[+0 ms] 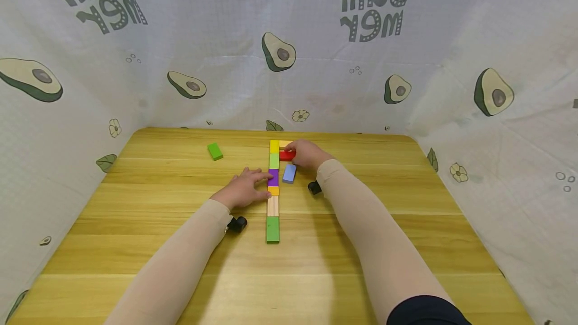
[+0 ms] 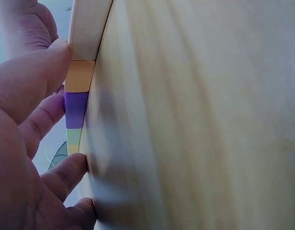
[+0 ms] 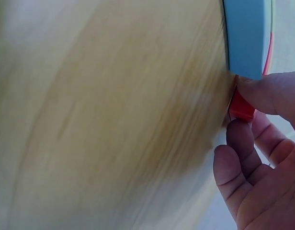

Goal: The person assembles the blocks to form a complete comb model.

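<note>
On the wooden counter a straight row of coloured blocks runs away from the person, from green at the near end to yellow at the far end. The left hand lies against the row's left side, fingers nearly straight, pressing on the purple block and the orange one beside it. The right hand pinches a red block between thumb and fingers, just right of the row's far end and touching or nearly touching it; I cannot tell which. A light blue block lies loose just nearer, and a green block sits well apart to the left. The red block looks like painted wood: light, stiff and smooth, so probably best held across its long sides, as now.
</note>
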Tool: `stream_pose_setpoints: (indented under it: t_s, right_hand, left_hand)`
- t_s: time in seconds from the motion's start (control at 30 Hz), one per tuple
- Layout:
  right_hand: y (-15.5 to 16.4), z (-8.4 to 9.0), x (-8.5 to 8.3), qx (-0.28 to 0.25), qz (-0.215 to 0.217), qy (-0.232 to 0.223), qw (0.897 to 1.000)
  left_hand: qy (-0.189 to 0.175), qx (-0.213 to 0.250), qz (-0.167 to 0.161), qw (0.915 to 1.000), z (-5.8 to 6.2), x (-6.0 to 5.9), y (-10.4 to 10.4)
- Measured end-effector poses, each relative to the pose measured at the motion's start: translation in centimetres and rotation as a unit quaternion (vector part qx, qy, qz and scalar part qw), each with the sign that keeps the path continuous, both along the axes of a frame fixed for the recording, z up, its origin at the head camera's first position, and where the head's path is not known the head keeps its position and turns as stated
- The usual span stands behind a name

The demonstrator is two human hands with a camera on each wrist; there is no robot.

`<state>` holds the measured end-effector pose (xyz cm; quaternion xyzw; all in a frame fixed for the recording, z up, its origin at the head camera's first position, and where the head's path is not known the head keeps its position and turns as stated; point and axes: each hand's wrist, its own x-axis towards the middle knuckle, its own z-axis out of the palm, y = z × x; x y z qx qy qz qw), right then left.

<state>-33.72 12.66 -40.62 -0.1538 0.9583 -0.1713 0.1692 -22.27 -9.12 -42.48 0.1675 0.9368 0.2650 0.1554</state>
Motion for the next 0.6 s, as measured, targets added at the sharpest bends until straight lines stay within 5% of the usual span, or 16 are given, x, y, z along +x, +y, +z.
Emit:
stream_pose_setpoints:
  t_s: [0.6]
  right_hand:
    - [1.2, 1.6, 1.8, -0.027, 0.017, 0.011, 0.999]
  left_hand:
    - [-0.002, 0.0, 0.003, 1.0, 0.1, 0.1, 0.0]
